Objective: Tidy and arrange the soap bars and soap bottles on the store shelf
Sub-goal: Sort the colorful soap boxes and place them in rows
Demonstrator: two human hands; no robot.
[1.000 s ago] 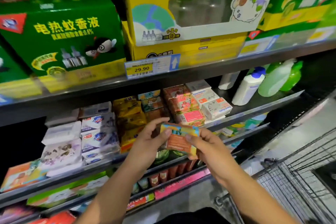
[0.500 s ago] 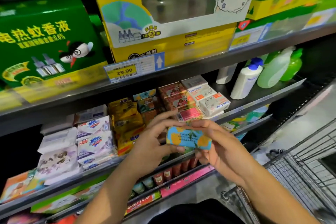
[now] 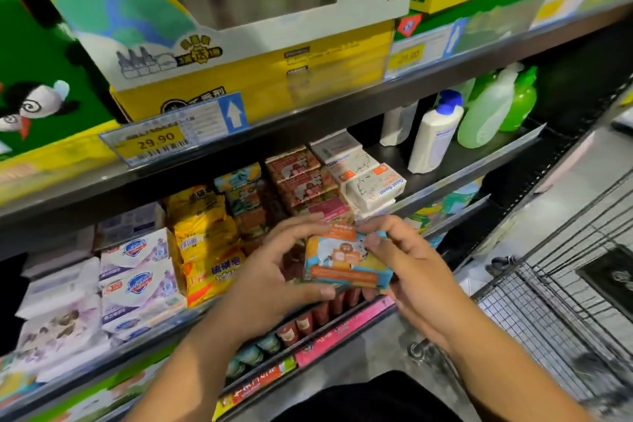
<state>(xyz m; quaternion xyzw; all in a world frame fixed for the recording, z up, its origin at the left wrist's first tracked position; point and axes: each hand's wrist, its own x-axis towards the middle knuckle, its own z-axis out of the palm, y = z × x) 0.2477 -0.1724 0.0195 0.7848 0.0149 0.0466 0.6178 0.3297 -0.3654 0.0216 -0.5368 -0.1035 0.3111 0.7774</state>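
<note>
Two hands, our left hand (image 3: 270, 271) and right hand (image 3: 407, 264), pinch one blue-and-orange soap bar (image 3: 347, 262) at centre frame; we should probably slot it label-out into the matching stack (image 3: 239, 192) above.

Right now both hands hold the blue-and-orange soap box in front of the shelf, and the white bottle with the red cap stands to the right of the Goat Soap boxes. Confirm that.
One detail is wrong: the white bottle has a blue cap, not red, as the head view shows. The rest holds: the left hand and right hand hold the blue-and-orange soap box in front of the shelf, and the bottle stands right of the Goat Soap boxes.
</note>
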